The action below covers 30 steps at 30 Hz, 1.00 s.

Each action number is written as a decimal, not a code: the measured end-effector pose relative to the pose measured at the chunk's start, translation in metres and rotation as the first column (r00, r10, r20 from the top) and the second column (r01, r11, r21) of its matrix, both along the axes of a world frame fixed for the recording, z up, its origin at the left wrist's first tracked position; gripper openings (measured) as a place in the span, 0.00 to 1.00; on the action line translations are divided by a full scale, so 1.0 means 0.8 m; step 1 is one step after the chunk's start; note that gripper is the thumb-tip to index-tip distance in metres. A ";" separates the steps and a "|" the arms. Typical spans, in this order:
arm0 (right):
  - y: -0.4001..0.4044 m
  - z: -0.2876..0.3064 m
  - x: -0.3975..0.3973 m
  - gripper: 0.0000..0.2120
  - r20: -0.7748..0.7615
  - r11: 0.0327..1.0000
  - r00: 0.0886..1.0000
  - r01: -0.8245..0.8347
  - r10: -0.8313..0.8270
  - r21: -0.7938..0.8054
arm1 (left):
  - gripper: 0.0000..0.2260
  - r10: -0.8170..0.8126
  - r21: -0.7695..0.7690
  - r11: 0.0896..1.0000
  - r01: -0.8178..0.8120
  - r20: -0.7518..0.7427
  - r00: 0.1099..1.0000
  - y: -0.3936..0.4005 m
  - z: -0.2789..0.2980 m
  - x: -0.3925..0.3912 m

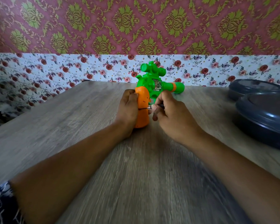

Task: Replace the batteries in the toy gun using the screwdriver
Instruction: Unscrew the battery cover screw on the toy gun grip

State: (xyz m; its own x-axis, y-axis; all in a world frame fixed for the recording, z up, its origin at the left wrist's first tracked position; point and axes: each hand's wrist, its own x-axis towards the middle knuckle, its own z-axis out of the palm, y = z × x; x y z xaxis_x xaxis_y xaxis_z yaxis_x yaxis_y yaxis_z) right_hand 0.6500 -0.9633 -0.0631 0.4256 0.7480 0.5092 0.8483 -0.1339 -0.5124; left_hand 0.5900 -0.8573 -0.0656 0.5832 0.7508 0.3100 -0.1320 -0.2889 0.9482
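head view: the toy gun (pixel 153 83) lay on the worktop (pixel 71 126), the left hand (pixel 128 109) gripping its orange handle. the right hand (pixel 170 113) pinched the screwdriver (pixel 148 107), tip against that handle.

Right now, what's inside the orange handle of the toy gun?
Nothing inside shows. The orange handle looks closed; the left hand holds it while the right hand aims the screwdriver at its side. Any batteries are covered.
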 end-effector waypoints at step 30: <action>-0.006 0.005 -0.006 0.17 0.300 0.986 0.942 0.166 -0.153 -0.018 | 0.07 -0.007 -0.018 1.000 0.008 0.028 1.000 -0.003 -0.002 -0.004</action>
State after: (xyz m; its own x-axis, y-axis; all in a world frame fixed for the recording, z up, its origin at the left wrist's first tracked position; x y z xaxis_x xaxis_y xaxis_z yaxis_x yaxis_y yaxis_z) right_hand 0.6451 -0.9684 -0.0588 0.3762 0.7063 0.5997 0.9264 -0.2964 -0.2320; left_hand 0.5865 -0.8597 -0.0670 0.5803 0.7522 0.3123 -0.1605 -0.2704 0.9493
